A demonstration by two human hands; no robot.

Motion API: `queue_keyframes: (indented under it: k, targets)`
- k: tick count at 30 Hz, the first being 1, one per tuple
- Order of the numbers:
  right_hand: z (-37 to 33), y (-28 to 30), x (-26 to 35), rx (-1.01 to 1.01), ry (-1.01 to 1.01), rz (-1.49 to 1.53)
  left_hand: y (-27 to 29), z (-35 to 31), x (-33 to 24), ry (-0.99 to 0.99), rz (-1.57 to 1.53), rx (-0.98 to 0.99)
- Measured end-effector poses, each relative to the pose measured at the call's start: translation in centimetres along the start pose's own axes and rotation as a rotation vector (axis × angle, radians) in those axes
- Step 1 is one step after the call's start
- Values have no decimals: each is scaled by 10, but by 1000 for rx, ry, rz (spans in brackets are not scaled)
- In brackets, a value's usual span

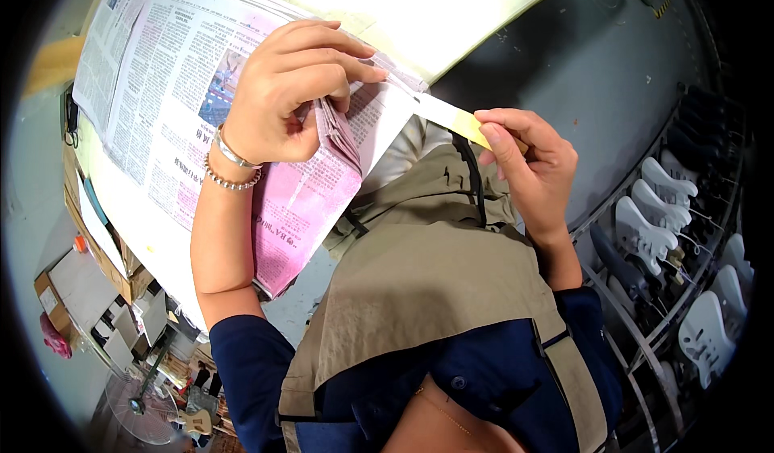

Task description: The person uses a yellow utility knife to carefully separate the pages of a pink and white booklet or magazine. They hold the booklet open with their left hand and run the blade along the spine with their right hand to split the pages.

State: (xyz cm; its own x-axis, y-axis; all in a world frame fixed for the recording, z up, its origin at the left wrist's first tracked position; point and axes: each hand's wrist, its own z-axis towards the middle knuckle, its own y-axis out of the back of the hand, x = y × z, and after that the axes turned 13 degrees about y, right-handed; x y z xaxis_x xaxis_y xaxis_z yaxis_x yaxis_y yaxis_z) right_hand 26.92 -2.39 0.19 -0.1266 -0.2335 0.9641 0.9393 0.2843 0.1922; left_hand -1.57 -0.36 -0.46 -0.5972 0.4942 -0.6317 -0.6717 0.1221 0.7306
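Observation:
My left hand point(302, 82), with a metal bangle and a beaded bracelet at the wrist, is closed over a folded pinkish sheet of newspaper point(310, 199). The fold bunches up between its thumb and fingers, while the index fingertip rests by the paper's right edge. Between the thumb and fingers of my right hand point(528, 150) is a flat, narrow strip point(439, 112), pale near the paper and yellow near my grip. Its far end meets the newspaper's edge; whether it is stuck there I cannot tell. More printed newspaper sheets point(165, 66) lie spread out beneath and beyond my left hand.
The newspapers lie on a pale table point(451, 5). At the right stands a metal rack point(637, 332) holding white guitar bodies point(645, 231) and dark ones. To the lower left are a cardboard box point(56, 304) and a round fan point(141, 409). Grey floor point(584, 90) extends beyond the table.

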Motion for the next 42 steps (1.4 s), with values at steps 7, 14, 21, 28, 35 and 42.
queue_keyframes:
  k: [7,14,21,28,35,42]
  targets:
    - [13,8,-3,-60,8,-49,-2,7,-9,-11,-48,-63]
    - [57,20,14,214,68,-81,-9,5,-4,-4,2,-13]
    - [82,25,14,436,73,-206,-10,5,-4,1,15,-4]
    - [109,25,7,649,46,-252,-10,6,-7,12,8,-8]
    - [123,10,-20,848,10,-61,-9,10,-12,25,-48,-13]
    - [118,19,-19,848,-128,-128,-11,5,-3,29,-37,9]
